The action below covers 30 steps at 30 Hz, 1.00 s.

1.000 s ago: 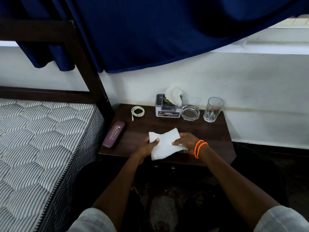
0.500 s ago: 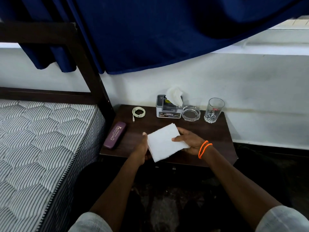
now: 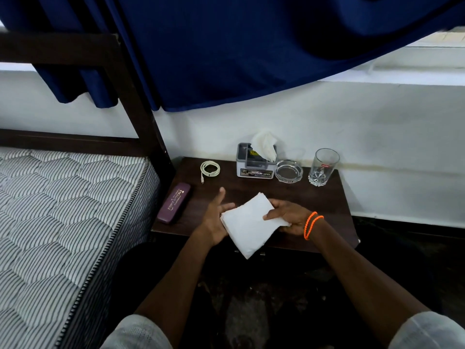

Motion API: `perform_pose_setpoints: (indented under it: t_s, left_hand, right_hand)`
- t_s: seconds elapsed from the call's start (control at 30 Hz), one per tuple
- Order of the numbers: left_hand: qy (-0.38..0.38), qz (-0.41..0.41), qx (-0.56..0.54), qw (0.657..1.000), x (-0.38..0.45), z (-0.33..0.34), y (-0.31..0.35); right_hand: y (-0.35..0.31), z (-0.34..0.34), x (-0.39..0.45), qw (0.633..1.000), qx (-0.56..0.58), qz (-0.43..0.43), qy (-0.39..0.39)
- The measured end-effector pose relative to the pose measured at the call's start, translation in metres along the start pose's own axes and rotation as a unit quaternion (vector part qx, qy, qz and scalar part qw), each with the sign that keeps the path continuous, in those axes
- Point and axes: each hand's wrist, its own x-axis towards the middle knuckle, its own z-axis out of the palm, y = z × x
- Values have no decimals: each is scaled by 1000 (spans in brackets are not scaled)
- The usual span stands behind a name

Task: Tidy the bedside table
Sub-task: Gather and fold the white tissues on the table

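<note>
Head view: folded tissue (image 3: 247, 222) held over front edge of table (image 3: 314, 197). Right hand (image 3: 289, 217) pinching its right edge, thumb on top; left hand (image 3: 216, 220) flat beneath, fingers spread, gripping nothing. Looks light, limp, tear-prone: best supported underneath, pinched at folded edge, not pulled.
</note>
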Motion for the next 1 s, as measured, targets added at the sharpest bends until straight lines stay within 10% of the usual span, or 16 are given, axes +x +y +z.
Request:
perform_pose_setpoints:
  t_s: [0.47,0.63,0.8,1.0]
  left_hand:
    - [67,61,189,978,9,-6,-24]
    - [129,140,330,925,18,-5,-22]
    - [231,363,431,793,11,3,-4]
    - [185,486,326,789,5,11,3]
  right_hand:
    - [12,-7,16,982,-89,-6,166]
    - [11,-6,18,921,-324,-43,210]
    - [-2,7,15,879,-319,-212,284]
    - [-12,15,13,869,-250,-302,301]
